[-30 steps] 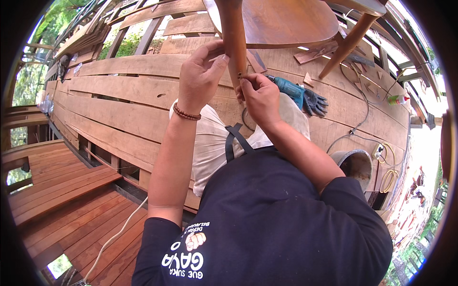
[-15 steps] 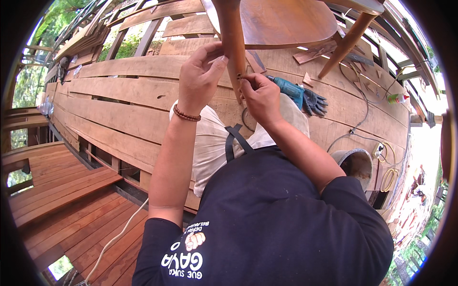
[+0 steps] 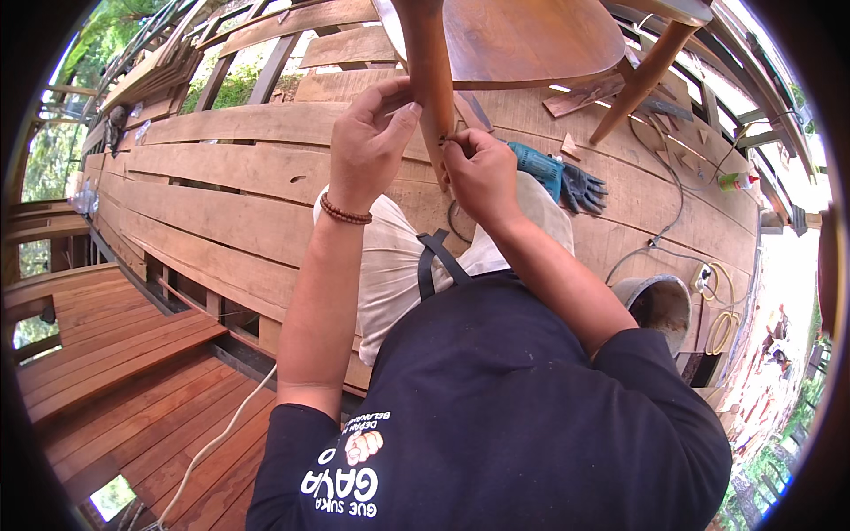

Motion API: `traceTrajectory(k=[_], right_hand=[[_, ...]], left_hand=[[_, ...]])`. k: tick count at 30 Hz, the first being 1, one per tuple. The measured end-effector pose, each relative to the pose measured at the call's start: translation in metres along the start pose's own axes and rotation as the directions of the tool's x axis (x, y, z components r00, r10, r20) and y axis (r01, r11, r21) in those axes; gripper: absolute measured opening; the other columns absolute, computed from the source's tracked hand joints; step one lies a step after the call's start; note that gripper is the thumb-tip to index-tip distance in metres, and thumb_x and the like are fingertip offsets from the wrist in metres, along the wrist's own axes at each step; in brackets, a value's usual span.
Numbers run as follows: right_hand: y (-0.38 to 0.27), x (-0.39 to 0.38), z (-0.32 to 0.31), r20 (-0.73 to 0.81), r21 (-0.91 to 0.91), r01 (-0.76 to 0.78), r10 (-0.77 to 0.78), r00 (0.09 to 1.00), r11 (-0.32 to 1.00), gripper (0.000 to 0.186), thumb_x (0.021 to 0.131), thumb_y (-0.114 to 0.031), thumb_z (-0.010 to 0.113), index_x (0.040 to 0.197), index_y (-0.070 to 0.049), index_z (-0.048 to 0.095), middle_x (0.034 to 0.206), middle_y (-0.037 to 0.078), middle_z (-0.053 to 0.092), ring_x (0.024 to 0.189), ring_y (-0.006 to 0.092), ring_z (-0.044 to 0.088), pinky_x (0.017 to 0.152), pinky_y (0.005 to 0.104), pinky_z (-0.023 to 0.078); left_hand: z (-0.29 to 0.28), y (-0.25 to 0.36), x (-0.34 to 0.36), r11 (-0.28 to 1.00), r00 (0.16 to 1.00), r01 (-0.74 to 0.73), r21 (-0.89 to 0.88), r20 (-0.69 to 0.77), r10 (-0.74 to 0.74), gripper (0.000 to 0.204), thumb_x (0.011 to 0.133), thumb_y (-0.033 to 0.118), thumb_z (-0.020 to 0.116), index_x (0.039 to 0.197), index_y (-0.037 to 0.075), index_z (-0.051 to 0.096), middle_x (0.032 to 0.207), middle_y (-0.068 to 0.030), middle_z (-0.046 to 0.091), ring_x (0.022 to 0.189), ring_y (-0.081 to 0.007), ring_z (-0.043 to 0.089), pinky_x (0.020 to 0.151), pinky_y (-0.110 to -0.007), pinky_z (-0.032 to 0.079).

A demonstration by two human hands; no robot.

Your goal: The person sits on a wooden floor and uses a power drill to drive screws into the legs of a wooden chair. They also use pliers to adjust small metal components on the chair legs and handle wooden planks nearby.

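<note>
A brown wooden chair stands before me, its polished seat [image 3: 531, 44] at the top of the view and its near leg [image 3: 428, 57] running down between my hands. My left hand [image 3: 374, 133] is closed around the left side of that leg, with the thumb on its near face and the fingertips behind it. Lower down on the right, my right hand [image 3: 482, 173] pinches a tiny dark piece against the leg. Fingers cover most of this piece, so its kind cannot be told.
Right of my right hand, a teal power drill [image 3: 537, 166] and a black glove [image 3: 583, 189] lie on the plank floor [image 3: 230, 181]. Farther right are a bucket [image 3: 660, 310], a coiled yellow cord [image 3: 724, 333] and a small bottle [image 3: 734, 182]. Another chair leg [image 3: 645, 81] stands beyond the drill.
My right hand has shifted slightly left and its fingers have curled closer to the leg, covering more of the small dark piece. My left hand has hardly moved.
</note>
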State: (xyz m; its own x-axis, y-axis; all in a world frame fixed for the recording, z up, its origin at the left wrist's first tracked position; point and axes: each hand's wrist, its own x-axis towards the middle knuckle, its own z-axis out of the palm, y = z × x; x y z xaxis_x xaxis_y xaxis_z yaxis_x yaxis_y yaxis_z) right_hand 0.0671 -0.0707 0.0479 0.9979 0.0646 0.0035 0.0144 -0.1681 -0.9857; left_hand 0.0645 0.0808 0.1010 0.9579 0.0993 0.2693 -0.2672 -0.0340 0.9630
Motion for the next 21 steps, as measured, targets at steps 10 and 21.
traceTrajectory(k=[10,21], right_hand=[[-0.008,0.004,-0.006,0.074,-0.397,0.376,-0.38,0.922,0.837,0.016,0.084,-0.013,0.063,0.081,0.002,0.064,0.073,0.023,0.065,0.071,0.0405,0.065,0.066,0.0474,0.051],[-0.026,0.013,-0.016,0.233,-0.419,0.356,-0.28,0.931,0.835,0.016,0.087,-0.012,0.058,0.088,0.001,0.067,0.077,0.024,0.066,0.076,0.0409,0.066,0.07,0.0485,0.051]], left_hand=[[-0.004,0.0,0.002,0.999,1.0,-0.013,0.037,0.01,0.013,0.028,0.092,0.001,0.063,0.119,-0.007,0.06,0.113,-0.0125,0.069,0.103,-0.0165,0.067,0.09,-0.026,0.054],[-0.006,-0.001,0.002,0.992,0.998,-0.053,0.111,0.021,0.051,0.034,0.088,0.007,0.072,0.118,-0.004,0.063,0.111,-0.0116,0.07,0.1,-0.0188,0.069,0.087,-0.03,0.057]])
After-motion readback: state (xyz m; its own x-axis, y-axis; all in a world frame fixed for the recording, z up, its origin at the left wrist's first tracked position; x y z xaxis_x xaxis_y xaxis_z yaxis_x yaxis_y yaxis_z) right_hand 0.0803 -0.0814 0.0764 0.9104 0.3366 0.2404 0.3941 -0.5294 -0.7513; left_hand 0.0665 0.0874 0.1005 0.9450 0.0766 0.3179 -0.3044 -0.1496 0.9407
